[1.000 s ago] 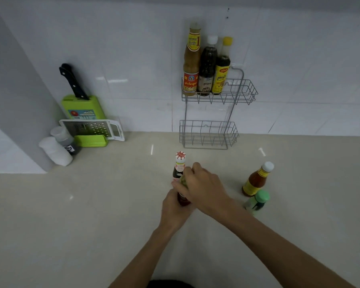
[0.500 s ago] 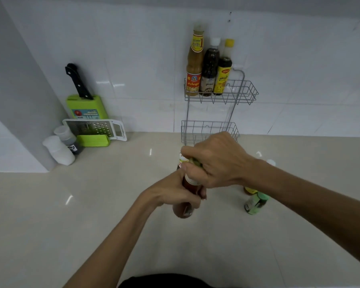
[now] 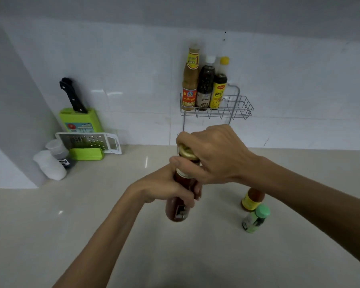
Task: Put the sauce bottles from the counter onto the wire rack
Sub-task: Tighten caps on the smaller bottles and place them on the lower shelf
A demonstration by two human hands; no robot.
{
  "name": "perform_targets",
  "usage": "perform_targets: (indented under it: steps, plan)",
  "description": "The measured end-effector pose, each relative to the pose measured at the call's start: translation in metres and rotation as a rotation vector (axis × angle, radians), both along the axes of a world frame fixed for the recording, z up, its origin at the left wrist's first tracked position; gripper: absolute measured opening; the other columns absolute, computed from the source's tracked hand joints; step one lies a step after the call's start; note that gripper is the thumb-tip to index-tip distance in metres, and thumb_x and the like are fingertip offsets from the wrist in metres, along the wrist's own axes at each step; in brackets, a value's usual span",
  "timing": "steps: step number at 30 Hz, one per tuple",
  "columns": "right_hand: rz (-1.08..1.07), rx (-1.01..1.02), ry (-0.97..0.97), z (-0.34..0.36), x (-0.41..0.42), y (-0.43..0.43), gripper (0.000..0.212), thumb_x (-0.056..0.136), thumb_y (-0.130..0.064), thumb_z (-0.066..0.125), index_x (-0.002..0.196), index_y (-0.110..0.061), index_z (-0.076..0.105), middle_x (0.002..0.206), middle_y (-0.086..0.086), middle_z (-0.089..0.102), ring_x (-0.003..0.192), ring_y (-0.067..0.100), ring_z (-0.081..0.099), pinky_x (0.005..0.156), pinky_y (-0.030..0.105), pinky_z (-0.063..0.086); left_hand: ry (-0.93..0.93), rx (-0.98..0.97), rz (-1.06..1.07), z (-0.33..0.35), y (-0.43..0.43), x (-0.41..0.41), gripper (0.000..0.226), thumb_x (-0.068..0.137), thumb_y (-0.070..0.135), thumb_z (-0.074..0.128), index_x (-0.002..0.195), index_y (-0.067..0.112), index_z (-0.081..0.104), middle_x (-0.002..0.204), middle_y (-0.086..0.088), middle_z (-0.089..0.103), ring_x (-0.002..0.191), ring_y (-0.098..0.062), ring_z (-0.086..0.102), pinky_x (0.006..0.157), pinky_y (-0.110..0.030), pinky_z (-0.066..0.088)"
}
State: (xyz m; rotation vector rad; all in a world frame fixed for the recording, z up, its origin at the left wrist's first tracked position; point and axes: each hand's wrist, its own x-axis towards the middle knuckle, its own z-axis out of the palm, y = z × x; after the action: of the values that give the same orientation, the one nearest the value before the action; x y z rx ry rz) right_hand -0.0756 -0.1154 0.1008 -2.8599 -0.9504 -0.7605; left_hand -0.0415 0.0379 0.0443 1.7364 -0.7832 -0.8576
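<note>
A dark red sauce bottle with a gold cap hangs in the air above the counter. My left hand is wrapped around its body. My right hand grips its neck and cap from above. On the wall, the wire rack has three bottles standing at the left of its upper basket; my hands hide the lower basket. An orange sauce bottle with a yellow label and a small green-capped bottle stand on the counter to the right, partly behind my right forearm.
At the back left, a green knife block with a black-handled knife, a white grater and two small plastic containers sit against the wall corner. The beige counter stretches across the front.
Both hands have lifted the dark red bottle off the counter and higher toward the rack. My right hand now covers the bottle that stood behind it.
</note>
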Motion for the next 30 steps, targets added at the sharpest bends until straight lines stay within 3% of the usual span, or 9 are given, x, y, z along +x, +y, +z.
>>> perform_targets:
  steps: [2,5,7,11,15,19,23,28,30]
  plan:
    - [-0.03,0.037,-0.041,-0.003,0.005,-0.002,0.048,0.097,-0.05,0.031,0.079,-0.015,0.058,0.05,-0.002,0.051,0.04,0.022,0.04,0.044,0.028,0.027,0.009,0.01,0.03,0.0,-0.003,-0.001,0.022,0.063,-0.012,0.071,0.073,0.004,0.061,0.078,-0.011,0.067,0.077,-0.019,0.068,0.077,-0.033,0.055]
    - [-0.299,0.072,-0.068,-0.004,0.011,0.007,0.037,0.095,-0.044,0.035,0.075,-0.018,0.051,0.048,-0.001,0.047,0.04,0.022,0.038,0.049,0.026,0.02,-0.083,0.001,0.388,-0.012,-0.015,-0.001,0.014,0.063,0.001,0.074,0.072,0.006,0.065,0.077,-0.008,0.073,0.076,-0.023,0.071,0.083,-0.043,0.059]
    - [-0.405,0.017,-0.001,-0.001,0.017,0.007,0.036,0.095,-0.048,0.03,0.078,-0.021,0.046,0.055,-0.001,0.047,0.046,0.019,0.037,0.049,0.028,0.017,-0.099,-0.017,0.483,-0.015,-0.02,-0.002,0.014,0.063,0.005,0.074,0.074,0.005,0.065,0.08,-0.014,0.073,0.077,-0.029,0.071,0.083,-0.047,0.059]
    - [-0.17,0.134,0.154,0.014,0.018,0.001,0.047,0.094,-0.064,0.032,0.078,-0.023,0.05,0.056,-0.004,0.051,0.05,0.012,0.045,0.05,0.028,0.026,0.091,-0.129,0.182,-0.003,-0.011,0.005,0.019,0.064,-0.012,0.067,0.068,0.004,0.056,0.073,-0.017,0.062,0.073,-0.029,0.063,0.078,-0.044,0.055]
    - [-0.109,0.27,0.1,0.011,0.022,0.002,0.044,0.092,-0.056,0.039,0.069,-0.021,0.053,0.054,0.0,0.053,0.05,0.018,0.048,0.05,0.03,0.032,0.207,-0.15,-0.032,0.011,-0.006,0.009,0.024,0.064,-0.015,0.064,0.071,0.007,0.057,0.074,-0.012,0.064,0.075,-0.031,0.063,0.076,-0.039,0.055]
    - [-0.343,0.159,-0.064,0.021,0.03,0.0,0.046,0.087,-0.056,0.036,0.065,-0.021,0.056,0.053,-0.002,0.051,0.051,0.02,0.047,0.051,0.026,0.031,-0.035,-0.093,0.28,0.013,-0.02,0.005,0.018,0.075,0.014,0.078,0.089,0.018,0.067,0.089,-0.001,0.074,0.086,-0.015,0.071,0.08,-0.029,0.054]
    - [-0.5,0.321,-0.081,0.03,0.038,-0.013,0.048,0.087,-0.061,0.044,0.069,-0.019,0.058,0.056,-0.004,0.055,0.055,0.018,0.05,0.056,0.028,0.032,-0.195,-0.059,0.394,-0.006,-0.02,0.011,0.059,0.067,0.036,0.086,0.116,0.037,0.055,0.105,0.012,0.069,0.097,-0.002,0.067,0.086,-0.028,0.056]
    - [-0.441,0.821,0.168,0.028,0.053,-0.017,0.058,0.07,-0.079,0.059,0.081,-0.023,0.062,0.071,-0.007,0.067,0.068,0.01,0.065,0.063,0.037,0.056,-0.337,-0.116,0.537,-0.007,-0.027,0.036,0.067,0.065,0.031,0.088,0.122,0.032,0.054,0.106,0.015,0.067,0.098,-0.001,0.064,0.079,-0.016,0.052]
    - [-0.439,0.785,0.272,0.021,0.058,-0.018,0.059,0.066,-0.08,0.063,0.097,-0.03,0.064,0.086,-0.014,0.07,0.08,0.007,0.066,0.07,0.033,0.057,-0.362,-0.143,0.593,-0.007,-0.031,0.051,0.072,0.062,0.034,0.089,0.125,0.032,0.054,0.109,0.012,0.068,0.099,-0.005,0.064,0.079,-0.017,0.053]
